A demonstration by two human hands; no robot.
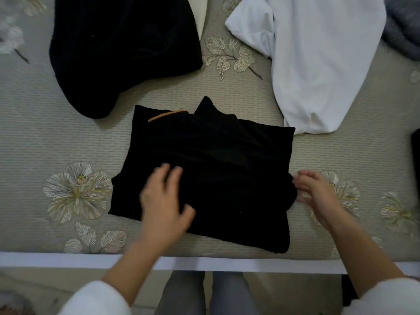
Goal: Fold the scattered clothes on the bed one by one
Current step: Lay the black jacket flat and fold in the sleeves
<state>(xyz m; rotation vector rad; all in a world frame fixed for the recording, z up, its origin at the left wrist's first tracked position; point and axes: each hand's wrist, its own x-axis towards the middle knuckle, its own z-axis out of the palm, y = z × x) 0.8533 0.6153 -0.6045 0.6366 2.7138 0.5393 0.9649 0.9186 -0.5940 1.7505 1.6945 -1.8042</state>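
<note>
A black garment (218, 155) lies folded into a rough rectangle on the bed, near its front edge, with a thin tan strip showing by its collar at the top left. My left hand (164, 197) lies on the garment's lower left part, fingers spread and fairly straight, slightly blurred. My right hand (318, 192) is at the garment's right edge with fingers loosely curled; its fingertips meet the cloth there, and whether they pinch it is unclear. A second black garment (122, 48) lies unfolded at the back left. A white garment (318, 60) lies crumpled at the back right.
The bed cover (45, 133) is grey-green with large flower prints. A white band (68, 260) runs along the bed's front edge. A grey cloth (404, 28) sits at the far right corner, and a dark object (416, 155) pokes in at the right edge.
</note>
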